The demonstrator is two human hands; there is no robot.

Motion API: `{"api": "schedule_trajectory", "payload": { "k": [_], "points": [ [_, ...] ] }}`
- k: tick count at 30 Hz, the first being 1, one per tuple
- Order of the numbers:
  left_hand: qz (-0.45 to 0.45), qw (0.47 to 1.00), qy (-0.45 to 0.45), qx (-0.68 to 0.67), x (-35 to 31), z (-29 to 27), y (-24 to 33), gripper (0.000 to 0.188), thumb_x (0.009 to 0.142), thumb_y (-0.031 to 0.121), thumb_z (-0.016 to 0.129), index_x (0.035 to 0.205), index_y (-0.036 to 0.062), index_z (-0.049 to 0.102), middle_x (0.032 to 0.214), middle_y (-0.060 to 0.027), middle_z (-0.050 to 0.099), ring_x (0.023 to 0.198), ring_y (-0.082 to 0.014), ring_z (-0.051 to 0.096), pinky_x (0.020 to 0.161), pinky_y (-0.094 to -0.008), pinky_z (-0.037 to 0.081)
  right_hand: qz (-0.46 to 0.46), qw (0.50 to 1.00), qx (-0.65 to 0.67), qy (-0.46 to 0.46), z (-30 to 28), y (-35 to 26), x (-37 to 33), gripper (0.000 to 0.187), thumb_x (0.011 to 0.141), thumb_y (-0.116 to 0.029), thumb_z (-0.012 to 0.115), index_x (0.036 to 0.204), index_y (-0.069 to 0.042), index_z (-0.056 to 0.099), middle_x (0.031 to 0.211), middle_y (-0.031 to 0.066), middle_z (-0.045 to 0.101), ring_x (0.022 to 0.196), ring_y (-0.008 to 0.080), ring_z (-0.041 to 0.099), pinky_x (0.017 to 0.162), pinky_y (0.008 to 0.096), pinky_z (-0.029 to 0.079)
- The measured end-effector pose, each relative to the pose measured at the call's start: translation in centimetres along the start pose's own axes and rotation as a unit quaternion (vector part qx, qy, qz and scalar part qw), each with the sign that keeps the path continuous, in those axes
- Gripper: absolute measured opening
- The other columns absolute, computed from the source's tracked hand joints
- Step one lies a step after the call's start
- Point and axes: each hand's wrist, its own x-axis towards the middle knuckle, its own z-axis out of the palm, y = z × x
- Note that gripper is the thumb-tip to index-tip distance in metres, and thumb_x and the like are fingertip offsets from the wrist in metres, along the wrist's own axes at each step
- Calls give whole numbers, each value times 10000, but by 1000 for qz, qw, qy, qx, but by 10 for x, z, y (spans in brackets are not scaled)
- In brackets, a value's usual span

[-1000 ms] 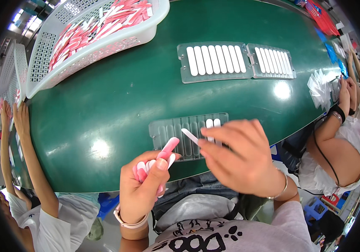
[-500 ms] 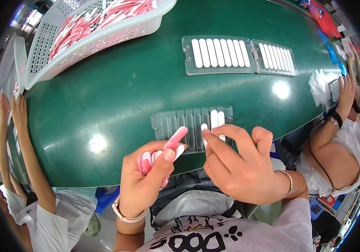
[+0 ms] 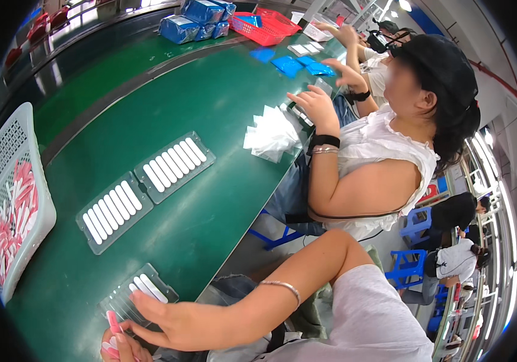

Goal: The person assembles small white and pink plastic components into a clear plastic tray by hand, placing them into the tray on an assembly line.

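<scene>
My left hand (image 3: 127, 350), low at the bottom edge, is closed around a bunch of small pink-and-white nail files (image 3: 113, 321). My right hand (image 3: 180, 323) reaches across from the right, right beside that bunch. Its fingers are spread, and one fingertip is close to the uppermost pink file; I cannot tell if it touches. Just beyond both hands lies a clear plastic tray (image 3: 163, 279) with long slots. White nail files (image 3: 149, 288) fill slots at its right end, and my right hand covers part of it.
Farther up the green table (image 3: 210, 114) lie two joined trays (image 3: 149, 204) filled with white files. A white basket (image 3: 44, 211) of pink and white files stands left. Clear bags (image 3: 273, 134) lie near a seated co-worker (image 3: 367, 175). Blue packs (image 3: 195, 21) and red baskets (image 3: 258, 30) sit farther back.
The view has swung right, bringing the co-worker and far table into sight. My right hand has left the tray's slots and come over to the files in my left hand.
</scene>
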Motion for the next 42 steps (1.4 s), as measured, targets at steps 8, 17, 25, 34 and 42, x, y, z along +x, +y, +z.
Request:
{"api": "schedule_trajectory", "payload": {
  "k": [8, 17, 25, 34, 42],
  "points": [
    [-28, 997, 45, 53, -14, 5, -8, 179, 964, 194, 498, 995, 26, 550, 556, 40, 380, 409, -38, 300, 368, -185, 248, 186, 752, 612, 157, -2, 32, 14, 152, 824, -136, 641, 928, -26, 623, 860, 75, 609, 822, 241, 576, 731, 344, 468],
    [-30, 995, -46, 78, 5, -8, -7, 273, 932, 214, 575, 966, -52, 626, 619, 34, 497, 527, -17, 401, 460, -185, 326, 343, 582, 729, 115, 9, 28, 8, 137, 820, -5, 628, 956, -17, 617, 771, 41, 630, 622, 70, 496, 544, 211, 392],
    [-38, 999, 2, 24, 3, -12, -5, 274, 926, 228, 584, 948, -44, 614, 628, 18, 523, 519, -10, 424, 462, -169, 328, 174, 736, 627, 188, 6, 32, 15, 163, 735, 8, 716, 884, -16, 655, 800, 85, 655, 700, 180, 613, 632, 279, 475],
    [471, 748, 19, 467, -8, -37, -4, 252, 701, 48, 660, 952, 19, 657, 574, 5, 517, 436, -116, 472, 402, -216, 362, 164, 784, 598, -36, 19, 71, 36, 88, 727, -26, 675, 779, -10, 605, 882, 97, 616, 772, 233, 592, 715, 305, 471],
    [526, 619, -105, 574, -17, -40, 3, 314, 606, 20, 684, 913, 77, 656, 617, 2, 430, 459, -121, 416, 396, -258, 302, 206, 799, 560, -78, 22, 68, 45, 349, 682, -49, 725, 954, -30, 506, 878, 87, 568, 787, 238, 553, 719, 322, 450]
  ]
}}
